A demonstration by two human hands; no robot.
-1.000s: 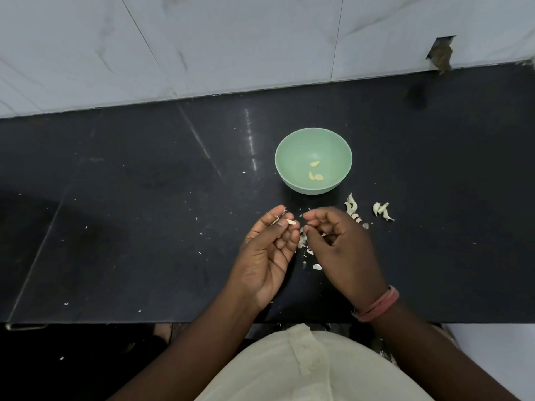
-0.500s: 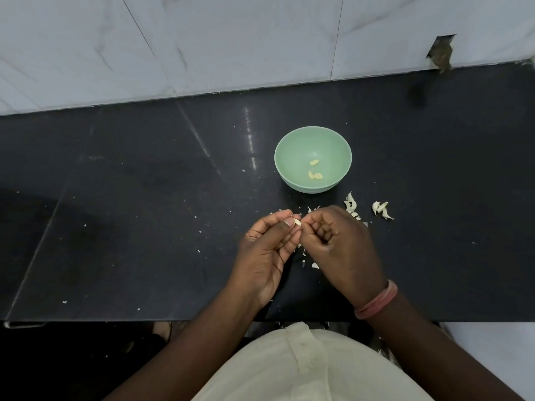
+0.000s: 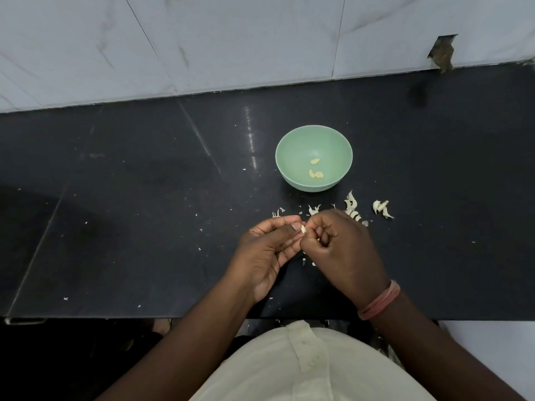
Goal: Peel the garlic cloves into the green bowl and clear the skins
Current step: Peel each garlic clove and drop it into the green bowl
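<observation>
your left hand (image 3: 267, 250) pinches a small pale garlic clove (image 3: 303, 229) between thumb and forefinger, above the black stone counter (image 3: 115, 227). your right hand (image 3: 341, 250), a pink band (image 3: 380, 301) at its wrist, meets it, fingers curled and tips touching the same clove. beyond them sits the round pale green bowl (image 3: 289, 151) with three peeled cloves (image 3: 315, 170) inside. papery white garlic skins (image 3: 351, 208) lie scattered on the counter just right of the bowl, near your right knuckles.
</observation>
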